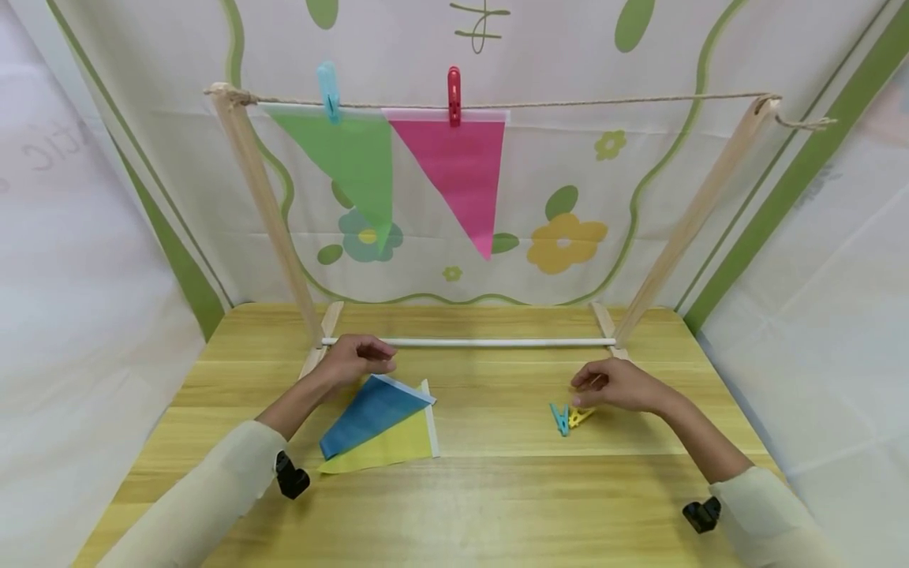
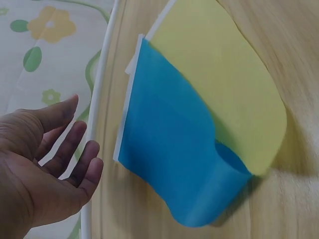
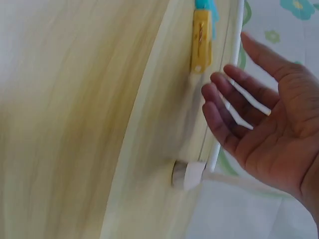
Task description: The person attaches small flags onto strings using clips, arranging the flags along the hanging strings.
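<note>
My left hand (image 1: 355, 359), fingers loosely bent and holding nothing, hovers by the white-edged top of a blue triangular pennant (image 1: 379, 409). That pennant overlaps a yellow pennant (image 1: 398, 446) on the table; in the left wrist view the blue one's tip (image 2: 214, 194) curls up. Over on the right, my right hand (image 1: 618, 384) is relaxed beside a yellow clothespin (image 1: 580, 416) and a blue clothespin (image 1: 560, 419). In the right wrist view a gap shows between its fingers and the yellow clothespin (image 3: 201, 42). Nothing is in this hand.
A twine line (image 1: 604, 101) runs between two wooden posts (image 1: 270, 213). From it hang a green pennant (image 1: 355, 150) under a light blue clothespin (image 1: 329, 91) and a pink pennant (image 1: 461, 166) under a red clothespin (image 1: 454, 95). A white rod (image 1: 483, 342) joins the posts' feet.
</note>
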`<state>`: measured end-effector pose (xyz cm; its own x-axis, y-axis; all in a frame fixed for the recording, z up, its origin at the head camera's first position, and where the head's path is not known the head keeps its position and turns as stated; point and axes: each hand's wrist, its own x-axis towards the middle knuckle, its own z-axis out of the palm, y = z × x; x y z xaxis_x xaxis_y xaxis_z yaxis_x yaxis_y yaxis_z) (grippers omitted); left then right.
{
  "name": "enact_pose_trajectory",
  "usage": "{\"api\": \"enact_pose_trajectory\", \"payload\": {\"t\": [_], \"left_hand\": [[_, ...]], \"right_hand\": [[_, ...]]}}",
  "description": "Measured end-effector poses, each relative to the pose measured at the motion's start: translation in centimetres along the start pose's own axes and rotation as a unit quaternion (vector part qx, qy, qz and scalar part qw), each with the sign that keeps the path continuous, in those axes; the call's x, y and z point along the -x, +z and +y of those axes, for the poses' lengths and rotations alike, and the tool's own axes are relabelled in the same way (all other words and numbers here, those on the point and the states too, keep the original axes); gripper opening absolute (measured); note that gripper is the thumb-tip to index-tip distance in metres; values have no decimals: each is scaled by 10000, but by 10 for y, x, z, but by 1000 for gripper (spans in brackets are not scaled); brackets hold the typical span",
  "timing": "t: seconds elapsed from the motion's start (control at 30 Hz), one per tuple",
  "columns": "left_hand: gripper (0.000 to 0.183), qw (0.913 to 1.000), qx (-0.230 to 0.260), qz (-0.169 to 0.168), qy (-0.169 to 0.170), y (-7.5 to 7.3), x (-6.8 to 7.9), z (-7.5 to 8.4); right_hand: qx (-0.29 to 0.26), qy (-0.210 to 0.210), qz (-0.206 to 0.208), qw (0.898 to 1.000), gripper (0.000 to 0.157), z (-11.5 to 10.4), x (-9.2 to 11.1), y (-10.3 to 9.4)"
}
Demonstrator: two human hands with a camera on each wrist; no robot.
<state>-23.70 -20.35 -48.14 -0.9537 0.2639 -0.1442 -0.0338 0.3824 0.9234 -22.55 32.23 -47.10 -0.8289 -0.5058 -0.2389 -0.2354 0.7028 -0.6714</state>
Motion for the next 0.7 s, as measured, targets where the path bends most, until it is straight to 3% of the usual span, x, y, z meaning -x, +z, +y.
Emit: {"api": "enact_pose_trajectory", "payload": {"t": [0.27, 0.5, 0.7], "left_hand": [[31, 9992, -245, 111, -307, -4, 1, -6], [30, 9934, -1147, 47, -85, -3, 2, -9], [29, 9871, -1599, 29, 74, 0, 1, -13]], "right_hand": [[-260, -233, -382, 9987, 48, 15, 6, 2], [-41, -638, -274, 9976, 43, 16, 8, 6], [38, -813, -144, 9966, 33, 17, 8, 8]]}}
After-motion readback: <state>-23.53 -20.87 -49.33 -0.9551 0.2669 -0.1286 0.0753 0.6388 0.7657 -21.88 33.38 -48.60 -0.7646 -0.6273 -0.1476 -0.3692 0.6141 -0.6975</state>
